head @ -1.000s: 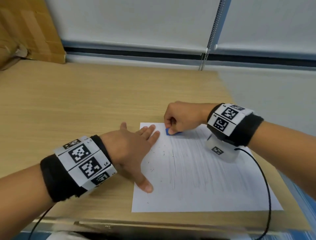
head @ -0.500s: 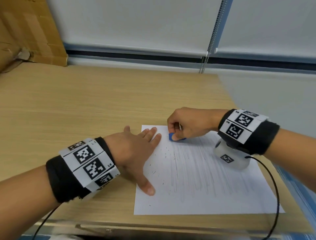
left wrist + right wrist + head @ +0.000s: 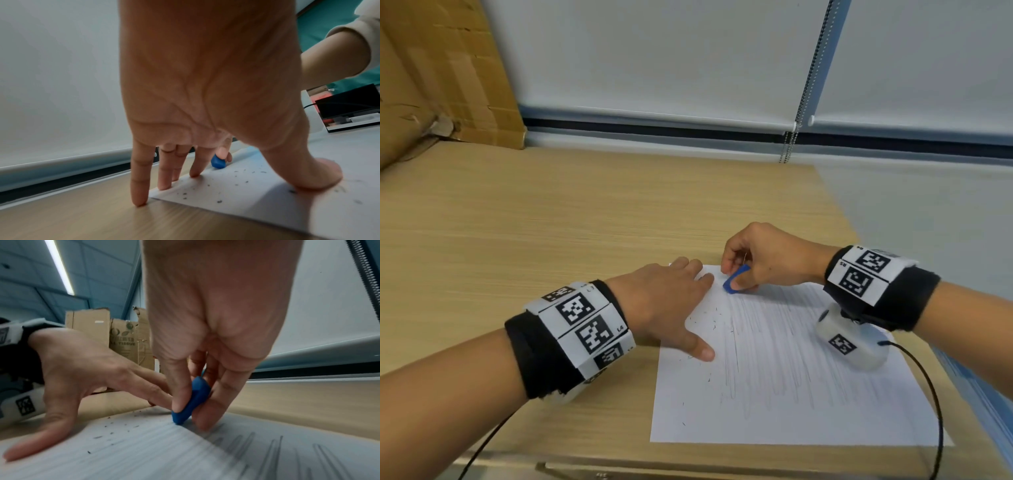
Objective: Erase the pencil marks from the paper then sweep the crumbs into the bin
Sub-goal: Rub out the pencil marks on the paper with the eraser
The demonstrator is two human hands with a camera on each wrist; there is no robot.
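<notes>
A white sheet of paper [image 3: 791, 394] with grey pencil strokes [image 3: 774, 342] lies on the wooden desk [image 3: 551, 222]. My right hand [image 3: 763, 260] pinches a blue eraser [image 3: 734, 279] [image 3: 192, 402] [image 3: 218, 162] and presses its tip on the paper near the sheet's far left corner. My left hand [image 3: 671, 301] lies flat with fingers spread, holding down the paper's left edge; its thumb [image 3: 304, 172] and some fingertips rest on the sheet. Dark eraser crumbs [image 3: 714, 323] [image 3: 205, 190] [image 3: 115, 428] lie scattered between thumb and fingers. No bin shows in any view.
Cardboard boxes [image 3: 441, 75] stand at the desk's far left. A roller blind [image 3: 671, 58] with a bead chain [image 3: 808, 82] hangs behind the desk. The desk's right edge [image 3: 866, 246] runs close to the paper. Cables trail from both wristbands.
The right hand with the eraser has shifted slightly over the top of the sheet, and the eraser now stands more tilted. The left hand keeps holding the paper.
</notes>
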